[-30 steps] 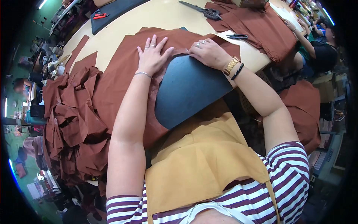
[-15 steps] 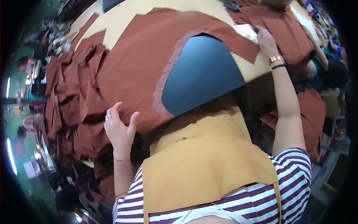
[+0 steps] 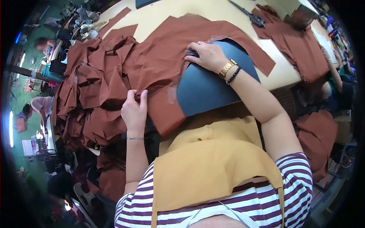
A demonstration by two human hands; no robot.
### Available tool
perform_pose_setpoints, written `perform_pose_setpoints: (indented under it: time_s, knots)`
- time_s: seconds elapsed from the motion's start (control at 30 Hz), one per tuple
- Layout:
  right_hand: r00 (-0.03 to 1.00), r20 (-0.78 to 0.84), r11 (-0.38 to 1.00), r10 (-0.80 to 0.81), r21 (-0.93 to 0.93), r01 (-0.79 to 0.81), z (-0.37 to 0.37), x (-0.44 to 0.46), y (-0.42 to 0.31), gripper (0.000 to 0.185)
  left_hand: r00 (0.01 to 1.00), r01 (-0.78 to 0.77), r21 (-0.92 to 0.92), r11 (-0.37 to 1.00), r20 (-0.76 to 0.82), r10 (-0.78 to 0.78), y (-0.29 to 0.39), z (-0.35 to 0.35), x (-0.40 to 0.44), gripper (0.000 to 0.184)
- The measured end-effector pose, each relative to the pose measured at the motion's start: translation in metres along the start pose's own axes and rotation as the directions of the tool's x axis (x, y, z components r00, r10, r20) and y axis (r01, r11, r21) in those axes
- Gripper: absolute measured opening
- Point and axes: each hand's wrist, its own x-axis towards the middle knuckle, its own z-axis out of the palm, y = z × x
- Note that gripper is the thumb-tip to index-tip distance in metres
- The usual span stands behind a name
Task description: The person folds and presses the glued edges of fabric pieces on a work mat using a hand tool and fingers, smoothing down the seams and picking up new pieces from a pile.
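Note:
A large reddish-brown fabric piece (image 3: 163, 49) is spread over the table in front of me. Its curved cut-out, edged with a pale, translucent strip (image 3: 172, 94), leaves a smooth dark blue-grey board (image 3: 213, 83) showing. My left hand (image 3: 134, 111) pinches the fabric left of the cut-out, where it bunches into folds. Over the top left of the board, my right hand (image 3: 209, 57) is closed around a small dark, greyish object (image 3: 191, 53) at the curved edge. Its kind is hard to make out, and the hand hides part of the strip.
Crumpled brown fabric (image 3: 97, 91) heaps up at the left. Black-handled scissors (image 3: 249, 14) lie at the table's far right, near a folded brown stack (image 3: 292, 53) and a cardboard box (image 3: 300, 13). Other people sit or bend at tables on both sides.
My right hand has moved left and nearer, from the table's right side to the curved edge. My left hand has closed on the fabric, which is now pulled into folds.

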Motion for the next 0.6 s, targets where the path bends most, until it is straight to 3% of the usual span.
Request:
perform_pose_setpoints:
  time_s: [0.1,0.17,0.23,0.27,0.3,0.33,0.37,0.4,0.5,0.53,0.6]
  knots:
    - [0.993,-0.054,0.994,0.106,-0.016,-0.107,-0.002,0.010,0.015,0.039,0.993,0.038,-0.102,0.994,0.113,-0.027,0.028,-0.004,0.003,0.061]
    - [0.987,-0.079,0.989,0.142,0.056,-0.138,-0.013,0.001,0.011,0.041,0.974,-0.226,-0.122,0.966,-0.053,0.221,0.024,0.017,0.003,0.073]
    - [0.981,-0.164,0.966,0.103,0.252,-0.060,-0.019,-0.014,0.004,0.043,0.975,-0.161,-0.253,0.954,0.108,0.193,0.040,0.020,-0.002,0.081]
    - [0.985,-0.107,0.952,0.138,0.289,-0.102,-0.022,-0.023,-0.001,0.042,0.972,-0.144,-0.402,0.904,0.113,0.205,0.044,0.027,-0.002,0.077]
    - [0.984,-0.045,0.934,0.173,0.324,-0.150,-0.030,-0.035,-0.011,0.042,0.969,-0.120,-0.541,0.833,0.117,0.216,0.048,0.035,-0.002,0.075]
    - [0.983,0.048,0.904,0.177,0.387,-0.182,-0.037,-0.046,-0.022,0.044,0.975,-0.115,-0.734,0.669,0.046,0.218,0.052,0.049,-0.001,0.073]
    - [0.974,0.143,0.867,0.176,0.447,-0.222,-0.040,-0.058,-0.033,0.046,0.975,0.043,-0.895,0.443,0.135,0.177,0.058,0.047,-0.004,0.068]
    - [0.985,0.099,0.924,0.142,0.344,-0.167,-0.038,-0.070,-0.041,0.047,0.966,0.198,-0.965,0.173,0.222,0.134,0.064,0.044,-0.006,0.064]
    - [0.998,-0.040,0.961,0.057,0.274,-0.044,-0.032,-0.084,-0.061,0.044,0.943,0.327,-0.945,0.007,0.327,0.057,0.064,0.053,-0.014,0.059]
    - [0.998,-0.037,0.963,0.050,0.267,-0.039,-0.027,-0.085,-0.061,0.041,0.963,0.268,-0.963,0.039,0.269,0.032,0.068,0.055,-0.021,0.052]
    - [0.998,-0.039,0.967,0.041,0.252,-0.030,-0.016,-0.084,-0.058,0.035,0.947,0.310,-0.950,-0.043,0.312,-0.072,0.073,0.044,-0.035,0.051]
